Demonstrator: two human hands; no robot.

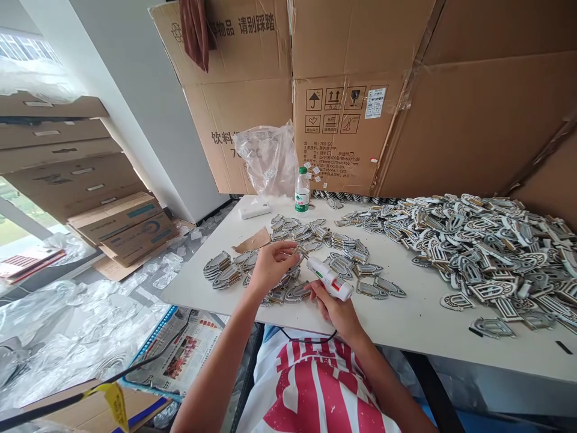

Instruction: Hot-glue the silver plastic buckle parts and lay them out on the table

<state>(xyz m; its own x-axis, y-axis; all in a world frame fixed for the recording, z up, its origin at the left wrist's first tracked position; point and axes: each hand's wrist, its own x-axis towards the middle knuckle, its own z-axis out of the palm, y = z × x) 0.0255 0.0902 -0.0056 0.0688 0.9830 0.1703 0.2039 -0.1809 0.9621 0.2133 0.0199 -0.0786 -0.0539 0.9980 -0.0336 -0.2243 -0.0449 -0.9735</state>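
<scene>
My right hand (332, 305) is wrapped round a white cylindrical hand tool (325, 275) with a red part and a small green mark; its exact kind is unclear. The tool's narrow front end points up and left toward my left hand (271, 264). The fingers of my left hand are pinched on a small arch-shaped metal piece (301, 251), partly hidden by them. Grey and gold arch-shaped pieces (220, 269) lie in overlapping groups around and under both hands. A brown scrap of paper (252, 240) lies behind my left wrist.
A large heap of arch-shaped pieces (478, 252) covers the table's right side. At the back stand a water bottle (302, 191), a clear plastic bag (268, 159) and a white box (255, 210). Cardboard (351, 48) walls the rear. Plastic wrapping (90, 331) litters the floor at left.
</scene>
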